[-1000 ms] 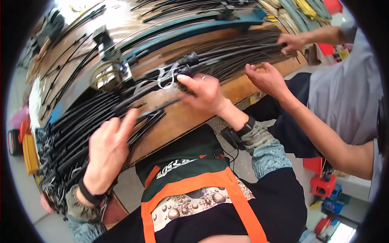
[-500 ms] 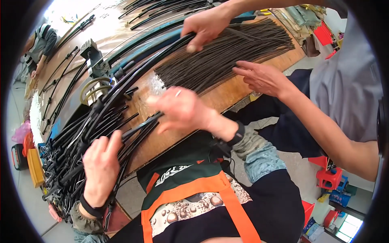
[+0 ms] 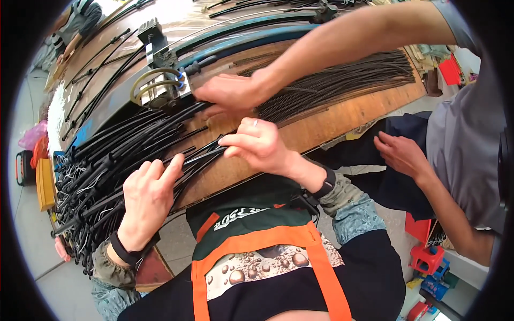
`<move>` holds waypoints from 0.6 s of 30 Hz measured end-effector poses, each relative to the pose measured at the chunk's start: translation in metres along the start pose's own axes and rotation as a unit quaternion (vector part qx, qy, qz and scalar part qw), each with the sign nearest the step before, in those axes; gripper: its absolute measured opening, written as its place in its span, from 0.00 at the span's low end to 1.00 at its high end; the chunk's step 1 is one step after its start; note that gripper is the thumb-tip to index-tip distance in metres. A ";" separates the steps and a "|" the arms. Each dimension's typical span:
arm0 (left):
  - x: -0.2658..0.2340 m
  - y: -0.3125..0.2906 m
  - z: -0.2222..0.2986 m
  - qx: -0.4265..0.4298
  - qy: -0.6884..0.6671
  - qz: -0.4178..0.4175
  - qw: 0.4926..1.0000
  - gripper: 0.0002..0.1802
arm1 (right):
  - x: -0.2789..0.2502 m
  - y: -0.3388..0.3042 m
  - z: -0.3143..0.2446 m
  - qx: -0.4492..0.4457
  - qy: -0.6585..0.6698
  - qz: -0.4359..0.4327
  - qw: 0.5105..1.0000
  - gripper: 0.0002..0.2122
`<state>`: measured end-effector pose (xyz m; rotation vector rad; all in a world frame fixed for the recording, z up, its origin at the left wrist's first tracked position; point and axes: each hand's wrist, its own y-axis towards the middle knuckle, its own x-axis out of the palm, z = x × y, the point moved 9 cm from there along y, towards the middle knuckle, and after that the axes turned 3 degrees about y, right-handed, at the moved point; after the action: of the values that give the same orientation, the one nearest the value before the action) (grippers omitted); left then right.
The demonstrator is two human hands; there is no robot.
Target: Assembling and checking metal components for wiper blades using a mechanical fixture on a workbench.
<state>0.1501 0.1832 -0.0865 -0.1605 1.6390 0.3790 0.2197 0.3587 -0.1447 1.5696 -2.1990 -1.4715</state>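
Observation:
A thin black rod (image 3: 202,157) slants across the front of the worktable between my hands. My left hand (image 3: 149,193) has its fingers closed round the rod's lower part, beside a heap of similar rods. My right hand (image 3: 263,143) pinches the upper end between thumb and fingers; what else may be in that pinch is hidden. The heap of black rods (image 3: 115,155), with dark joints and loose white cords, spreads left of and behind my hands. Just beyond my right hand, a co-worker's hand (image 3: 230,92) reaches low over the heap's right end.
A metal clamp-like machine (image 3: 163,88) with yellowish hoses stands behind the heap. Dark thin rods (image 3: 342,80) lie bundled on the wooden table (image 3: 316,128). At the right stands the co-worker, whose other hand (image 3: 404,155) hangs beside the table.
My right hand has gone from a blurred, looser pose to a pinch on the rod. The co-worker's raised hand has come down left with its long rods, and their other hand has dropped away.

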 end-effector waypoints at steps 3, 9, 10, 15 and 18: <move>-0.002 -0.009 -0.013 -0.026 0.010 0.004 1.000 0.17 | 0.005 -0.001 -0.003 -0.024 -0.010 0.008 1.000 0.12; 0.005 -0.004 -0.009 -0.007 -0.042 0.003 0.999 0.16 | 0.019 0.006 -0.018 -0.073 -0.025 0.009 0.997 0.14; -0.005 -0.006 -0.020 -0.027 -0.032 0.024 0.999 0.16 | 0.010 0.007 -0.007 -0.066 -0.052 0.013 0.996 0.13; -0.067 -0.013 -0.074 -0.096 -0.042 0.168 0.980 0.12 | -0.039 0.020 0.039 0.070 -0.168 0.058 0.982 0.09; -0.098 -0.006 -0.096 -0.131 -0.026 0.157 0.978 0.11 | -0.031 0.056 0.060 0.146 -0.023 0.059 0.987 0.08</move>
<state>0.0722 0.1333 0.0151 -0.0864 1.5589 0.8361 0.1633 0.4228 -0.1231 1.4585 -2.5815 -1.2099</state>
